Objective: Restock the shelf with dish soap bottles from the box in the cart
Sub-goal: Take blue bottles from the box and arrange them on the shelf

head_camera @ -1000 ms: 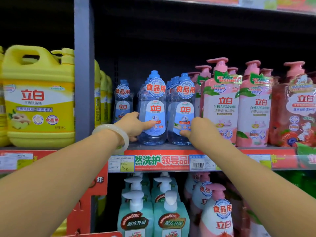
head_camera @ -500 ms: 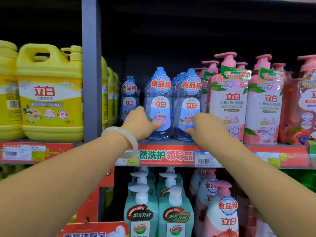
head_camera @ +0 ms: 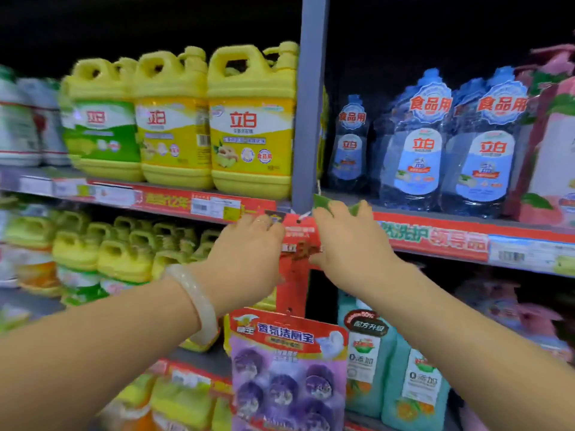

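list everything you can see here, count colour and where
blue dish soap bottles: three clear in front, more behind, upper shelf right of the post
yellow jugs: three in front, upper shelf left of the post
pink bottles: count unclear, far right, blurred
teal pump bottles: at least two, lower shelf right
red hanging strip: one, on the grey post
purple packet: one, hanging on the strip
bracelet: one, pale, left wrist
left hand: at the strip's left edge
right hand: at the strip's right edge

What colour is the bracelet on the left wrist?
The smooth bangle bracelet is pale milky white, seen best in the head view.
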Available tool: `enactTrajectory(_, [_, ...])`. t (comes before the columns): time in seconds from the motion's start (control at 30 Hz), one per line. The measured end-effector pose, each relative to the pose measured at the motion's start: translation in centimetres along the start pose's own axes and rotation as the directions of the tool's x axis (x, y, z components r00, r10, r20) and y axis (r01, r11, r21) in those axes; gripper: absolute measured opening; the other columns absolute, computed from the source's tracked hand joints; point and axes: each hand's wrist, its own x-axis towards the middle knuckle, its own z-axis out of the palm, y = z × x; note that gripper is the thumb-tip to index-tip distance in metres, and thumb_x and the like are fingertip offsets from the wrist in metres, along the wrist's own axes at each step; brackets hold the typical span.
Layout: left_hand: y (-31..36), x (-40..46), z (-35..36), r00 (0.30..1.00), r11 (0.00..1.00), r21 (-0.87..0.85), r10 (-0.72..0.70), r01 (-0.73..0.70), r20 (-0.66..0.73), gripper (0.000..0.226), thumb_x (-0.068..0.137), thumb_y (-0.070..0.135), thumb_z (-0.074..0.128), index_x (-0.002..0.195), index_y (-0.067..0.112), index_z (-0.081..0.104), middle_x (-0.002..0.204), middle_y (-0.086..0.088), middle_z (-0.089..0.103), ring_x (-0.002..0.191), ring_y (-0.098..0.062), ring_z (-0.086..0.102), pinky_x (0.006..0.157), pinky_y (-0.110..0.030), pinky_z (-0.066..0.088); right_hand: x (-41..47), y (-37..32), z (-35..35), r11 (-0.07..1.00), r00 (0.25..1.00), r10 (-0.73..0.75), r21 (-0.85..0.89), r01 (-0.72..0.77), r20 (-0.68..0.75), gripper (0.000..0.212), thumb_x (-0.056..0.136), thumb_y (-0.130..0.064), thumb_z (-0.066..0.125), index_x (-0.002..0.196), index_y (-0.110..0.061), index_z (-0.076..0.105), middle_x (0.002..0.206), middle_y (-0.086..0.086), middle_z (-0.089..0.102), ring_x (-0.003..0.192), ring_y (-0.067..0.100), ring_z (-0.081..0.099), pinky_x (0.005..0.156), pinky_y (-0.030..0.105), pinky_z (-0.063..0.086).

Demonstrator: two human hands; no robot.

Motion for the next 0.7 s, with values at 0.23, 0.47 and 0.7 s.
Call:
enactTrajectory(0.23, [-9.9,-11.9,5.9,0.953,0.975,0.034,-0.22,0.218,0.206,0.062,0.083,0.04,0.063,0.131,0.012,0.036,0.134,-0.007,0.041,0.128,-0.027,0.038,0.103,-0.04,0.037,-2.1,-15.8,1.6,0.943,0.949,-0.29,0.207,0.261,0.122,0.05,0.085,-0.033,0.064,0.126,-0.012,0.043,0.129,0.01,0.044,0.127,0.03,0.039,0.099,0.04,0.039])
enactTrajectory(0.47, [-22.6,-27.8,8.1,0.8,0.868,0.094,-0.488,0.488,0.349,0.054,0.086,0.036,0.059,0.13,0.011,0.04,0.133,-0.01,0.044,0.123,-0.031,0.045,0.095,-0.043,0.042,-4.7,-36.2,4.1,0.841,0.808,-0.515,0.349,0.413,0.286,0.05,0.088,-0.028,0.062,0.13,-0.009,0.044,0.131,0.014,0.049,0.125,0.033,0.046,0.095,0.04,0.043])
enactTrajectory(0.7, [-32.7,-41.1,9.7,0.608,0.755,0.202,-0.631,0.623,0.481,0.056,0.083,0.034,0.063,0.129,0.011,0.042,0.131,-0.01,0.045,0.122,-0.031,0.043,0.093,-0.041,0.043,-7.9,-52.0,5.6,0.742,0.648,-0.662,0.451,0.496,0.377,0.059,0.081,-0.036,0.07,0.126,-0.007,0.044,0.127,0.015,0.048,0.122,0.035,0.047,0.094,0.04,0.042])
